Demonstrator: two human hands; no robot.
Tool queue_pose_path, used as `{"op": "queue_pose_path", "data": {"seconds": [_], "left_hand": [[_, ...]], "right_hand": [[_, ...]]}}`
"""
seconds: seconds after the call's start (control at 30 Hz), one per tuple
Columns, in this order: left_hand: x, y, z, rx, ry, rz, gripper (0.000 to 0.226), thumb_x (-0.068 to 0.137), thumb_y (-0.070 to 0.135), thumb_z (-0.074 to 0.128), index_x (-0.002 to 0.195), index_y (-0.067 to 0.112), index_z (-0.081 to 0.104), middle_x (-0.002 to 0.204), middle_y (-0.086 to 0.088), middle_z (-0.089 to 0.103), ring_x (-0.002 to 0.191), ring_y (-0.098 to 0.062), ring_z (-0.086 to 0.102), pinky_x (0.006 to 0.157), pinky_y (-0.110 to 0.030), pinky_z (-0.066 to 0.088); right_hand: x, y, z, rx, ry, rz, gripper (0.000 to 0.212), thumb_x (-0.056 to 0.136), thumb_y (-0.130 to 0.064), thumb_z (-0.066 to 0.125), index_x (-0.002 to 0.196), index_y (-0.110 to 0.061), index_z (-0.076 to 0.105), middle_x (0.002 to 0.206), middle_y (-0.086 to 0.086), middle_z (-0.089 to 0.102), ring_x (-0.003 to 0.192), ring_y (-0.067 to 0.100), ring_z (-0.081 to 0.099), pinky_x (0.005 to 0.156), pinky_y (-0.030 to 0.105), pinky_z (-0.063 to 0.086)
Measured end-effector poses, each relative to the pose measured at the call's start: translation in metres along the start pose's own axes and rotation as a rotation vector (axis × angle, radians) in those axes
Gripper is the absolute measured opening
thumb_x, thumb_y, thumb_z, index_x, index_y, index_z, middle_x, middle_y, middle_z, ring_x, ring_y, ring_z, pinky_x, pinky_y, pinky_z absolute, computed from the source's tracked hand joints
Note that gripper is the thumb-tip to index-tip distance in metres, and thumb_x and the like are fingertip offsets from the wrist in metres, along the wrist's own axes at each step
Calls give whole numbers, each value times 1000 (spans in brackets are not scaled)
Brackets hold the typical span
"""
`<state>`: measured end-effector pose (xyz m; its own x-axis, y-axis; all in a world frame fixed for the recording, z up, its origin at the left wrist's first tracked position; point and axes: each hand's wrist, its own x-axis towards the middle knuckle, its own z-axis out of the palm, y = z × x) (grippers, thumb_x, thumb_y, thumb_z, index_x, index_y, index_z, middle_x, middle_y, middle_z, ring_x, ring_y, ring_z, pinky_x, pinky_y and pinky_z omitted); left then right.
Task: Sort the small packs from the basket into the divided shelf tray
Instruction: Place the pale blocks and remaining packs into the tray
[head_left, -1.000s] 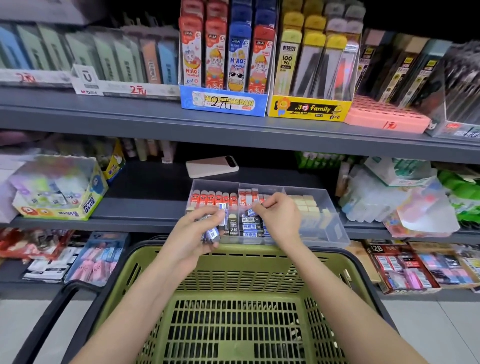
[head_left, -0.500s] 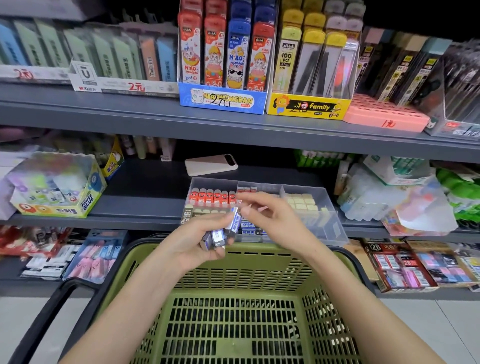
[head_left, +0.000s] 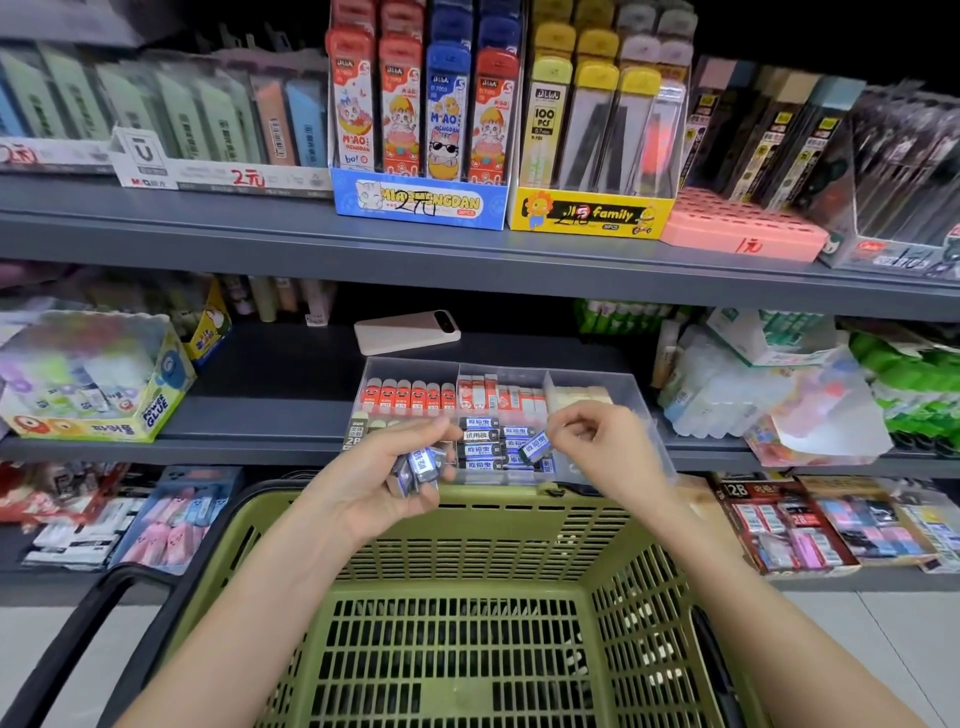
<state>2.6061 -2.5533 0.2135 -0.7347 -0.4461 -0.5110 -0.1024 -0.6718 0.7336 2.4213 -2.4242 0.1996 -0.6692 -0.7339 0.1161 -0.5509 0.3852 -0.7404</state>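
Basket (head_left: 519, 506) looks empty, left hand (head_left: 363, 483) grips a few packs (head_left: 418, 467), right hand (head_left: 608, 447) pinches one pack (head_left: 535, 447) above part-filled tray (head_left: 410, 371).

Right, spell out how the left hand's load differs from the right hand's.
The left hand grips a bunch of several packs; the right hand pinches a single pack by one end. The left hand's bunch sits above the basket rim, while the right hand's pack hangs tilted over the divided tray. Both loads carry the same blue-and-black labels.
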Motion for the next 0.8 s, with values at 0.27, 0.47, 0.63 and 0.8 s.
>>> {"op": "queue_pose_path", "data": {"seconds": [0.27, 0.47, 0.63, 0.8], "left_hand": [[1, -6, -2, -23, 23, -23, 15, 61, 24, 76, 65, 9, 75, 65, -6, 65, 53, -15, 59, 38, -19, 41], [2, -12, 5, -110, 1, -76, 22, 63, 27, 76, 64, 6, 73, 68, -11, 64, 56, -18, 59, 37, -19, 37], [3, -14, 15, -193, -16, -47, 24, 64, 26, 77, 72, 4, 72, 73, -13, 65, 54, -18, 58, 39, -21, 41], [5, -20, 26, -164, -44, 61, 28, 66, 29, 72, 87, 10, 70, 82, -9, 69, 70, -19, 63, 66, -32, 54]], "right_hand": [[-7, 14, 17, -380, 82, -158, 13, 82, -31, 68, 76, -22, 74, 86, -6, 65, 86, 15, 45, 70, 28, 33], [-13, 9, 12, -534, 109, -241, 24, 87, -38, 61, 86, -20, 77, 85, 0, 61, 86, 22, 47, 76, 35, 33], [-42, -37, 20, -135, 93, -308, 39, 75, -62, 55, 82, -28, 73, 81, -15, 56, 87, 9, 45, 78, 28, 36], [-48, -57, 35, -164, 7, -246, 40, 67, -61, 63, 87, -26, 66, 83, -12, 55, 90, 8, 44, 79, 26, 37]]}}
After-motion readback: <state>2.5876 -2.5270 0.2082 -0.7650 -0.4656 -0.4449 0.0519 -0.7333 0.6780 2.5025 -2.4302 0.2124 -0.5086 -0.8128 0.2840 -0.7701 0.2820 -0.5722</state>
